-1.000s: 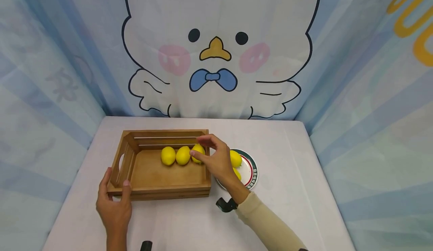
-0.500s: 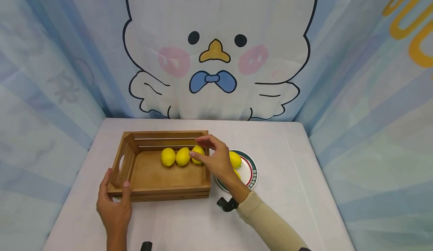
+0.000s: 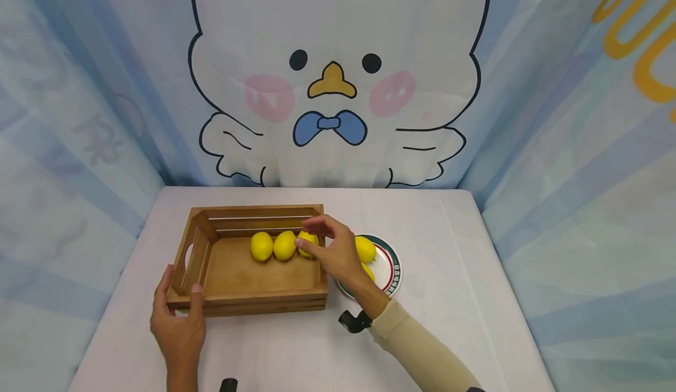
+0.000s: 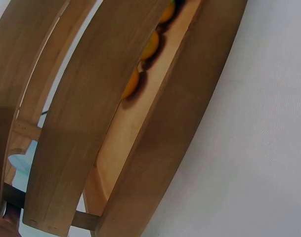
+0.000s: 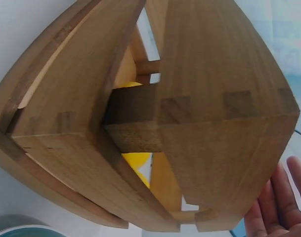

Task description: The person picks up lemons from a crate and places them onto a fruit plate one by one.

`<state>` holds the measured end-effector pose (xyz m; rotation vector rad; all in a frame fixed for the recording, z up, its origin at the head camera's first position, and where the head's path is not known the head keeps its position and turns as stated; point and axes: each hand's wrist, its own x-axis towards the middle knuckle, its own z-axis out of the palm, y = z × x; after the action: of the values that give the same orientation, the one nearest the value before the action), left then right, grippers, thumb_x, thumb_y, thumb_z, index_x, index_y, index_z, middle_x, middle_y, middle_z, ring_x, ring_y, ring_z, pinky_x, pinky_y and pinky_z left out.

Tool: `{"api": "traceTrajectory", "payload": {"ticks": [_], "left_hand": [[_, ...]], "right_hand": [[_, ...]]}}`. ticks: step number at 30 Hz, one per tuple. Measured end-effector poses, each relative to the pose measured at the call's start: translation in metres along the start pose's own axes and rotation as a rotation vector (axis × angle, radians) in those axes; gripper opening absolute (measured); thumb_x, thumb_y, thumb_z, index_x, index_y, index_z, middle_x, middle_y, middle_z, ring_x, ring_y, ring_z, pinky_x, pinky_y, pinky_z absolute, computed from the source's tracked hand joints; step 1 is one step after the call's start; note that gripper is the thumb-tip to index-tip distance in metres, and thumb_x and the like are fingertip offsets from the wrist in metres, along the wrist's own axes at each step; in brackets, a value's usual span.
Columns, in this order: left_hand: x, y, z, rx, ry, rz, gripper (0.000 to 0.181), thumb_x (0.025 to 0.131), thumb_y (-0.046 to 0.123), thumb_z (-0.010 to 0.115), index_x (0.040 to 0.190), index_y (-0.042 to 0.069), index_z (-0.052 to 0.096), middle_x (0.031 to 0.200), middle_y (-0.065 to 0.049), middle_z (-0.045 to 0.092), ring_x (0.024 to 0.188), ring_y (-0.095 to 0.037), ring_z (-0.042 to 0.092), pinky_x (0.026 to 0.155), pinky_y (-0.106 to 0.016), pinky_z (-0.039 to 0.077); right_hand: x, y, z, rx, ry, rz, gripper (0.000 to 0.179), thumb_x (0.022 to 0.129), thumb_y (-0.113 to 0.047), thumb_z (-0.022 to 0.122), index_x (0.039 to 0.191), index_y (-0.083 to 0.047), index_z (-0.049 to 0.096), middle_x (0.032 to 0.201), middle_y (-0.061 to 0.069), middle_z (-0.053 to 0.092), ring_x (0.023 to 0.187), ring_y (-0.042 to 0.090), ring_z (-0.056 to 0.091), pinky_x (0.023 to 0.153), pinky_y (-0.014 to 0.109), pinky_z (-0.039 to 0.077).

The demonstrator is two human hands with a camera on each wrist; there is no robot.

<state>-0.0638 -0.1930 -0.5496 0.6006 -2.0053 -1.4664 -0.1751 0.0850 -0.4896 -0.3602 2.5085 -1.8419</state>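
A brown slatted wooden crate (image 3: 253, 307) stands on the white-covered table. Three yellow lemons lie in a row inside it: a left one (image 3: 262, 246), a middle one (image 3: 284, 246) and a right one (image 3: 306, 242), partly covered by my hand. My left hand (image 3: 179, 327) grips the front left corner, thumb over the front rim and fingers along the left side. Reaching over the right wall, my right hand (image 3: 335, 251) hovers around the right lemon, thumb and fingers spread apart. In the right wrist view its fingers (image 5: 279, 207) appear beside the crate, holding nothing visible.
A round plate (image 3: 388, 263) with a green rim and red ring stands right of the crate. Two lemons show on it, an upper one (image 3: 365, 249) and a lower one partly behind my right wrist. Patterned curtains (image 3: 570, 233) surround the table.
Both hands, the crate and the lemons keep their places. Only the head view has shifted slightly.
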Motion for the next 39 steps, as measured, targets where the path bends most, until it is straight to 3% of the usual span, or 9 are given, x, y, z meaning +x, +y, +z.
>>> {"api": "traceTrajectory", "payload": {"ticks": [7,13,18,29,35,39], "left_hand": [[0.001,0.002,-0.002,0.012,0.002,-0.022,0.062,0.101,0.01,0.068,0.158,0.028,0.051,0.165,0.0,0.05,0.154,-0.009,0.04,0.131,-0.027,0.027],[0.001,0.001,-0.003,0.008,0.006,-0.041,0.062,0.101,0.012,0.068,0.158,0.028,0.051,0.165,0.0,0.05,0.154,-0.008,0.04,0.131,-0.027,0.027],[0.001,-0.001,-0.004,-0.007,0.012,-0.049,0.062,0.1,0.01,0.068,0.158,0.027,0.051,0.165,-0.002,0.05,0.153,-0.006,0.039,0.132,-0.026,0.026],[0.0,0.001,-0.001,0.01,-0.003,-0.041,0.062,0.101,0.011,0.067,0.158,0.029,0.05,0.166,0.001,0.049,0.155,-0.011,0.039,0.132,-0.028,0.027],[0.0,0.003,0.0,0.007,-0.008,-0.027,0.062,0.101,0.01,0.067,0.158,0.029,0.051,0.165,0.0,0.05,0.155,-0.01,0.04,0.131,-0.027,0.028],[0.001,0.003,0.0,0.0,-0.01,-0.022,0.063,0.101,0.009,0.068,0.158,0.028,0.051,0.165,-0.002,0.05,0.154,-0.009,0.041,0.131,-0.025,0.028]], "right_hand": [[-0.001,0.0,0.002,0.011,-0.005,-0.001,0.039,0.092,-0.031,0.085,0.126,-0.017,0.072,0.119,-0.006,0.075,0.116,0.015,0.068,0.112,0.052,0.051],[-0.001,0.0,0.004,0.009,-0.021,-0.004,0.036,0.092,-0.031,0.085,0.124,-0.021,0.072,0.118,-0.008,0.075,0.115,0.012,0.068,0.112,0.045,0.05],[-0.001,-0.001,0.005,0.016,-0.05,-0.008,0.039,0.091,-0.031,0.086,0.126,-0.017,0.072,0.12,-0.007,0.075,0.116,0.014,0.067,0.112,0.051,0.05],[0.005,-0.007,0.009,0.004,-0.105,-0.017,0.037,0.091,-0.029,0.087,0.124,-0.023,0.072,0.125,-0.002,0.075,0.118,0.013,0.068,0.116,0.044,0.051],[0.01,-0.012,0.009,-0.048,-0.129,-0.022,0.041,0.091,-0.032,0.086,0.126,-0.018,0.072,0.125,-0.005,0.075,0.118,0.012,0.068,0.114,0.042,0.052],[0.013,-0.014,0.009,-0.057,-0.148,-0.029,0.043,0.09,-0.028,0.087,0.128,-0.016,0.071,0.125,-0.004,0.075,0.119,0.019,0.069,0.111,0.041,0.054]]}}
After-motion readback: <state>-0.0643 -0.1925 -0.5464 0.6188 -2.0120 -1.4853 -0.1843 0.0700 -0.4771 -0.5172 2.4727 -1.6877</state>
